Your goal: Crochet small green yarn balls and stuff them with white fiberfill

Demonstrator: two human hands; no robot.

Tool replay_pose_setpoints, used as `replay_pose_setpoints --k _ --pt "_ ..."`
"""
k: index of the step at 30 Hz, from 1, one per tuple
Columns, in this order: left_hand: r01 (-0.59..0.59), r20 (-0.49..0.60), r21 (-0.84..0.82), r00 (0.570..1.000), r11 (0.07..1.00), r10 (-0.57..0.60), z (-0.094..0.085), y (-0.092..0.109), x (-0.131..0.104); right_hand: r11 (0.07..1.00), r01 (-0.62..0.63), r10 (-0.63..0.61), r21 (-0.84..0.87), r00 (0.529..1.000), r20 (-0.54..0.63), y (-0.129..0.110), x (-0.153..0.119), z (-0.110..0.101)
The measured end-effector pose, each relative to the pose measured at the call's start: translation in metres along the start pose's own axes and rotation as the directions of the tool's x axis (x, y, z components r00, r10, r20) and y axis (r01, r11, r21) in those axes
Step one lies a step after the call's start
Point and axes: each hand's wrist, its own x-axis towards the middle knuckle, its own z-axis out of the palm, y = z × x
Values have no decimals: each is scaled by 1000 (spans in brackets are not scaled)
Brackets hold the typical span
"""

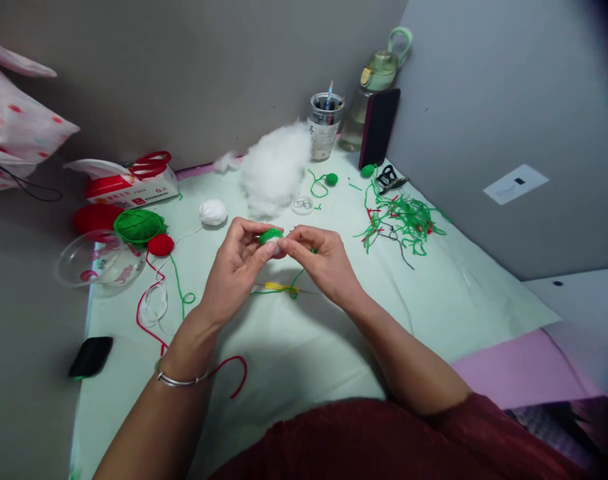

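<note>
Both my hands meet above the middle of the table around a small green crocheted piece (271,235) with white at its lower side. My left hand (241,257) wraps its fingers behind the piece, thumb on the front. From the right, my right hand (321,257) pinches its edge between thumb and fingertips. A green yarn strand hangs below the right hand. Under the hands lies a yellow-handled crochet hook (281,287), with green yarn looped beside it. A silver bangle (181,381) circles my left wrist. The far side of the crocheted piece is hidden by my fingers.
Behind stand white stuffing (274,170), a pen jar (325,130), a bottle (357,110) and a phone (380,129). To the left are yarn balls (139,227), a plastic bowl (99,263), and red scissors (151,165) on a box (134,190). Yarn scraps (409,220) lie right.
</note>
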Motion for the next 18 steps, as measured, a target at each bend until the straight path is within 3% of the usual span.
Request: replay_pose_setpoints --k 4,11,18 --pt "29 -84 -32 996 999 -32 1 -10 3 976 35 -30 -213 999 27 1 -3 0" --pt "16 -223 -38 974 999 -24 9 -29 6 799 139 -112 -585 990 81 4 -18 17" --pt "188 -159 -152 964 970 -212 4 -24 6 689 161 -133 -706 987 95 8 -11 12"
